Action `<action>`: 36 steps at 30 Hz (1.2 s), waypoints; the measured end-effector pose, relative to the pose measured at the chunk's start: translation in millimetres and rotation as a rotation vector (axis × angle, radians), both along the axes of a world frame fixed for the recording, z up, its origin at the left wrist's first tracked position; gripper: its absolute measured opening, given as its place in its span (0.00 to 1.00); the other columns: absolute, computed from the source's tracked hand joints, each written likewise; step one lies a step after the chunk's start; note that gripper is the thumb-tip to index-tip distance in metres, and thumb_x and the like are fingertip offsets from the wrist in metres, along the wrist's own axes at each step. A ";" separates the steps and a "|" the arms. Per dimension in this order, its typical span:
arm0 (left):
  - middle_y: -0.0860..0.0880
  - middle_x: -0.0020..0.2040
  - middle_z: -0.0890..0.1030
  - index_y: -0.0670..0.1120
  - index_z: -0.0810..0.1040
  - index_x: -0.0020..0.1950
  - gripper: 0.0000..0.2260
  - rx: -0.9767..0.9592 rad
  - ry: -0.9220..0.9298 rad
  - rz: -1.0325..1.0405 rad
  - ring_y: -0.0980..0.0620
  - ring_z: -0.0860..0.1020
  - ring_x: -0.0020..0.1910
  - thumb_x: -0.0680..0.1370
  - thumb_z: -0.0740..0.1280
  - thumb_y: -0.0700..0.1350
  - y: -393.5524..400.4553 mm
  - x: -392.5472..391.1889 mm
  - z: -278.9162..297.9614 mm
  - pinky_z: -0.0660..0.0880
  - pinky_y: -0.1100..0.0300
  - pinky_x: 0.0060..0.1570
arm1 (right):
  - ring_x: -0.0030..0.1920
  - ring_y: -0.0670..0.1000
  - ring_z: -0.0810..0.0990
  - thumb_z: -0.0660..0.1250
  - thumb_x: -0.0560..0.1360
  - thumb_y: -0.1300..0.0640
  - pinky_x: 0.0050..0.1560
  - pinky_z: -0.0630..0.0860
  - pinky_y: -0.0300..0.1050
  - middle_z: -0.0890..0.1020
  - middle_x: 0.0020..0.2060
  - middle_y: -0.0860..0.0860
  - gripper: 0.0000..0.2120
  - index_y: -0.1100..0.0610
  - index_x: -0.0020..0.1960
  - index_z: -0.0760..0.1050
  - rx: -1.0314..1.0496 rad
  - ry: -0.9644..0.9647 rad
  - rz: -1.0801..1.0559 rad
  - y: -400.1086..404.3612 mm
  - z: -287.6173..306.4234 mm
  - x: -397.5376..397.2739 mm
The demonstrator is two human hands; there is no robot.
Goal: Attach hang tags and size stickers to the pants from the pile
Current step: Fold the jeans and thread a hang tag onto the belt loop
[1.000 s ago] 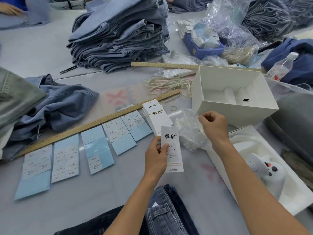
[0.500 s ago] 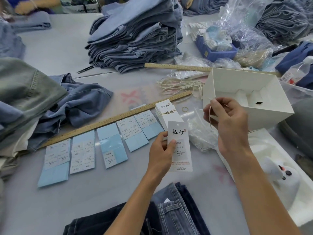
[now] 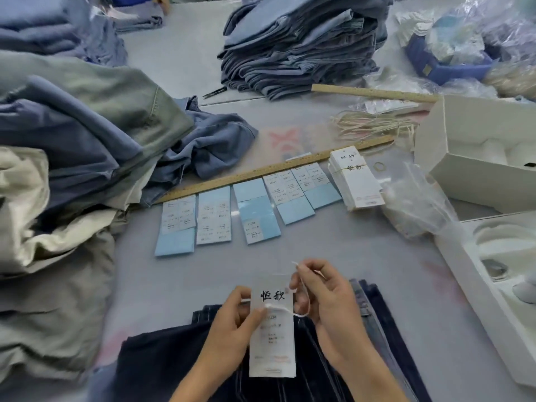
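My left hand [image 3: 232,320] pinches a white hang tag [image 3: 272,338] by its left edge, thumb pressed across the face, holding it upright over the dark pants [image 3: 162,369] that lie at the near edge of the table [image 3: 362,256]. My right hand [image 3: 327,309] has its fingers curled, pinching a thin white string [image 3: 298,285] that loops across the top of the tag to my left thumb. The tag bears two bold black brush characters near its top; the smaller print below is too blurred to read. Beyond, blue sticker sheets [image 3: 255,216] lie in a row against a wooden ruler [image 3: 261,172], their labels printed but illegible, beside a banded stack of tags [image 3: 353,181] bearing the same two characters. A pile of folded jeans [image 3: 298,47] sits further back.
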State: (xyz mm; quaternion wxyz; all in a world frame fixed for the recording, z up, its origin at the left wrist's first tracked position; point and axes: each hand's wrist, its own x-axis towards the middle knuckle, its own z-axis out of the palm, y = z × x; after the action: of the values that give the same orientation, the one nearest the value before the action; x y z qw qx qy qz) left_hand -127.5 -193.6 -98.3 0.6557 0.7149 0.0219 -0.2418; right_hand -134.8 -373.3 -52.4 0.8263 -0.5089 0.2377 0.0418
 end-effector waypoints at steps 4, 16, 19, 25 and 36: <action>0.45 0.52 0.86 0.54 0.80 0.52 0.04 -0.061 -0.032 0.042 0.45 0.85 0.49 0.79 0.69 0.52 33.1 -17.9 4.1 0.80 0.57 0.39 | 0.29 0.48 0.73 0.73 0.71 0.55 0.31 0.75 0.42 0.83 0.40 0.59 0.09 0.60 0.47 0.81 0.038 0.036 0.012 38.4 -0.3 -27.3; 0.48 0.48 0.87 0.59 0.72 0.66 0.17 -0.128 -0.196 -0.079 0.46 0.86 0.45 0.80 0.70 0.49 49.5 -27.3 18.2 0.81 0.56 0.31 | 0.40 0.52 0.85 0.73 0.77 0.56 0.43 0.84 0.51 0.86 0.41 0.51 0.03 0.48 0.46 0.82 -0.574 -0.105 -0.143 85.0 10.7 -54.5; 0.47 0.43 0.86 0.56 0.76 0.63 0.12 -0.137 -0.264 -0.070 0.46 0.86 0.41 0.81 0.65 0.57 45.8 -31.7 20.7 0.82 0.53 0.32 | 0.43 0.51 0.85 0.73 0.77 0.54 0.44 0.83 0.46 0.86 0.41 0.48 0.04 0.46 0.46 0.82 -0.658 -0.156 -0.129 90.8 15.1 -54.8; 0.52 0.41 0.83 0.56 0.81 0.55 0.11 -0.050 -0.414 0.131 0.55 0.81 0.35 0.82 0.64 0.59 42.1 -34.1 28.6 0.77 0.61 0.34 | 0.43 0.49 0.85 0.73 0.77 0.54 0.44 0.81 0.44 0.86 0.40 0.46 0.04 0.45 0.46 0.81 -0.670 -0.205 -0.111 101.2 23.1 -54.2; 0.50 0.47 0.86 0.60 0.82 0.58 0.10 -0.136 -0.283 0.155 0.46 0.85 0.44 0.82 0.62 0.56 47.8 -36.8 25.3 0.84 0.49 0.40 | 0.43 0.49 0.84 0.73 0.77 0.55 0.46 0.82 0.54 0.84 0.40 0.44 0.04 0.47 0.45 0.81 -0.731 -0.156 -0.059 110.1 8.5 -52.7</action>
State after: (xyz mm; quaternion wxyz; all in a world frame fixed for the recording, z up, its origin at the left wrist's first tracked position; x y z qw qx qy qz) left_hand -164.3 -145.7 -72.9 0.7159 0.6919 -0.0320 -0.0884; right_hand -187.5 -263.2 -43.9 0.6066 -0.7648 0.1877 -0.1088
